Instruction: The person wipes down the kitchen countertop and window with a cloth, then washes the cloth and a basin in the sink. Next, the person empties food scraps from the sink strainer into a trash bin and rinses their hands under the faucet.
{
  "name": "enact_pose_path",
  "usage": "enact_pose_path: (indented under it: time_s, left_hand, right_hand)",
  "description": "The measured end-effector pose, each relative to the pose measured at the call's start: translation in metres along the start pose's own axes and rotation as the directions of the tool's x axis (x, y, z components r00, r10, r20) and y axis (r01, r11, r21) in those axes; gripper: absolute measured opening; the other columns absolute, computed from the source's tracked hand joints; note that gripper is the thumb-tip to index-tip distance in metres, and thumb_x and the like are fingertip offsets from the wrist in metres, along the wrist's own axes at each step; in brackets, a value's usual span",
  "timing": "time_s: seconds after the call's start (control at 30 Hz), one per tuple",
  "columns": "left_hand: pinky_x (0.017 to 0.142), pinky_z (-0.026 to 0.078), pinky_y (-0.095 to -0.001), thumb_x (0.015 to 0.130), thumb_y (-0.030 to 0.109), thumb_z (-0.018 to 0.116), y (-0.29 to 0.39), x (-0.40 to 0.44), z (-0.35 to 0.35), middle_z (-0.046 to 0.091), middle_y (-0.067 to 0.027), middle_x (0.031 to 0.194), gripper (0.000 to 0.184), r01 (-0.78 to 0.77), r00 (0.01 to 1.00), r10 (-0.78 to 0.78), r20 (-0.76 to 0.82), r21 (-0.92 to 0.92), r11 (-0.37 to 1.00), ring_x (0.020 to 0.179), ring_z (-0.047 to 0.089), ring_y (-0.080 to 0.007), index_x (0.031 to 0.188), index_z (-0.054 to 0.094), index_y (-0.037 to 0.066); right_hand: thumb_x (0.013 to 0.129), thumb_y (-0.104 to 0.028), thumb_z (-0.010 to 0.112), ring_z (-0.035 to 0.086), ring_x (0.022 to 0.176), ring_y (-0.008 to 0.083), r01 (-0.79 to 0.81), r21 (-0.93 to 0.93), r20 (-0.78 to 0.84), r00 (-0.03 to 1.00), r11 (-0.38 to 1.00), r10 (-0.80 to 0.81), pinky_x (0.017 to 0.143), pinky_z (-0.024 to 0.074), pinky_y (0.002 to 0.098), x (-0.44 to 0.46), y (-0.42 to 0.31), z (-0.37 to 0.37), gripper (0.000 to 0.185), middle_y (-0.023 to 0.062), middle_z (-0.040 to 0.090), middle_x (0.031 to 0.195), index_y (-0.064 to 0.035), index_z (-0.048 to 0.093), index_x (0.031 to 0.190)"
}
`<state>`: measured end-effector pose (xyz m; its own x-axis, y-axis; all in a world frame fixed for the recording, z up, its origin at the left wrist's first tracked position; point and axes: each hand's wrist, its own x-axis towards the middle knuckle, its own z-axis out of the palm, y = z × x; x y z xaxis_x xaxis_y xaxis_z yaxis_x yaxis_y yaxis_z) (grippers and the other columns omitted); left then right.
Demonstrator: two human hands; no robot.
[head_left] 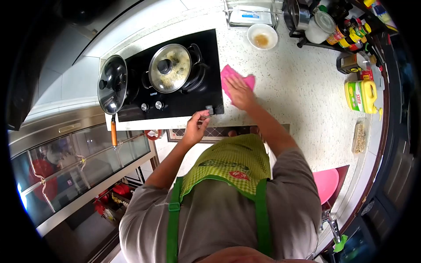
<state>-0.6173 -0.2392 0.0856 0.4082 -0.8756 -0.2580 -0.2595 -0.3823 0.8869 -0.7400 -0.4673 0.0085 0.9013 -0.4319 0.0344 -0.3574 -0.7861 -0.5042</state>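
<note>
A pink cloth [250,81] lies on the speckled worktop just right of the black hob [209,57]. My right hand [238,90] presses down on it, fingers close together over the fabric. Beside the hob's front right corner is my left hand [197,126], its fingers loosely curled and the thumb a little apart. I see nothing in it. On the hob stands a pot [195,52] under a glass lid [175,74], with pale food visible through the glass. A pan with a glass lid [112,84] sits at the left, its wooden handle [114,133] jutting past the front edge.
A white bowl [267,33] with brown residue stands behind the cloth. Sauce bottles [351,37] crowd the back right rack. A yellow jug [360,96] and a clear container [358,139] line the right side. A pink basin [325,184] is at the sink.
</note>
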Motion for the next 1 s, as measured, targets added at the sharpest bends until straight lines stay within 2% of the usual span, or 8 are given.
enact_pose_path:
  time_s: [0.07,0.27,0.47,0.67,0.8,0.87,0.93,1.0]
  left_hand:
    - [0.073,0.050,-0.0263,0.090,0.006,0.059,0.008,0.000,-0.001,0.061,-0.0075,0.105,0.027,0.001,1.000,-0.001,-0.029,0.003,1.000,0.087,0.059,-0.0120,0.117,0.056,0.004]
    - [0.074,0.049,-0.0241,0.094,0.005,0.054,-0.003,-0.014,0.005,0.063,-0.0078,0.103,0.025,0.092,0.990,-0.105,-0.092,-0.131,0.987,0.088,0.059,-0.0106,0.118,0.055,0.001]
    - [0.075,0.049,-0.0246,0.094,0.006,0.055,-0.024,-0.010,0.023,0.064,-0.0067,0.104,0.024,0.074,0.993,-0.092,-0.071,-0.217,0.973,0.090,0.061,-0.0116,0.118,0.055,0.003]
    - [0.076,0.049,-0.0244,0.095,0.007,0.053,-0.023,0.022,0.052,0.065,-0.0071,0.099,0.023,0.024,0.997,-0.004,0.077,-0.255,0.967,0.084,0.061,-0.0111,0.117,0.056,0.002]
    - [0.077,0.049,-0.0244,0.096,0.007,0.051,-0.004,0.048,0.053,0.064,-0.0076,0.098,0.022,-0.018,0.986,0.057,0.154,-0.243,0.970,0.084,0.060,-0.0101,0.116,0.055,-0.001]
    - [0.078,0.049,-0.0249,0.096,0.008,0.051,0.006,0.052,0.050,0.064,-0.0076,0.098,0.023,-0.013,0.986,0.059,0.154,-0.278,0.960,0.084,0.060,-0.0101,0.117,0.054,0.000]
    - [0.078,0.049,-0.0252,0.096,0.009,0.051,0.008,0.046,0.042,0.064,-0.0072,0.097,0.024,-0.024,0.988,0.069,0.139,-0.299,0.954,0.084,0.060,-0.0099,0.119,0.053,0.000]
    - [0.077,0.049,-0.0252,0.097,0.010,0.051,0.005,0.037,0.030,0.064,-0.0063,0.095,0.024,-0.064,0.991,0.095,0.096,-0.282,0.957,0.083,0.060,-0.0096,0.118,0.053,0.000]
  right_hand:
    - [0.099,-0.037,0.028,0.011,0.143,0.0301,0.020,-0.415,-0.036,0.999,0.909,-0.038,0.117,0.0030,0.0429,0.005,0.031,-0.004,0.057,0.0147,0.015,0.154,-0.0059,0.024,0.147]
    - [0.097,-0.039,0.033,0.006,0.142,0.0378,-0.322,-0.251,-0.277,0.927,0.913,0.251,0.116,0.0050,0.0462,0.123,0.067,0.006,0.061,0.0193,0.014,0.153,-0.0028,0.025,0.145]
    - [0.094,-0.039,0.041,0.018,0.140,0.0398,0.053,-0.283,-0.069,0.995,0.958,-0.076,0.115,0.0111,0.0494,0.024,0.018,0.016,0.059,0.0197,0.027,0.149,-0.0062,0.033,0.143]
    - [0.085,-0.042,0.055,0.024,0.137,0.0397,-0.129,-0.008,-0.216,0.969,0.992,0.125,0.113,0.0168,0.0498,-0.097,-0.008,0.013,0.065,0.0188,0.035,0.144,-0.0080,0.040,0.138]
    - [0.091,-0.045,0.049,0.019,0.139,0.0360,-0.678,0.108,0.053,0.734,0.727,0.677,0.115,0.0122,0.0504,-0.170,0.062,-0.045,0.057,0.0173,0.027,0.148,-0.0122,0.040,0.137]
    - [0.096,-0.040,0.042,0.010,0.142,0.0386,-0.694,0.120,-0.376,0.629,0.709,0.680,0.114,0.0074,0.0511,-0.241,0.122,-0.019,0.056,0.0177,0.013,0.154,-0.0142,0.031,0.145]
    - [0.095,-0.034,0.044,0.030,0.135,0.0347,-0.797,-0.269,-0.606,0.576,0.540,0.549,0.113,0.0179,0.0482,-0.257,0.122,-0.045,0.055,0.0187,0.031,0.147,-0.0081,0.034,0.143]
    - [0.095,-0.030,0.044,0.033,0.134,0.0343,-0.798,-0.208,-0.663,0.540,0.565,0.518,0.111,0.0218,0.0473,-0.241,0.123,-0.030,0.053,0.0196,0.034,0.146,-0.0072,0.035,0.142]
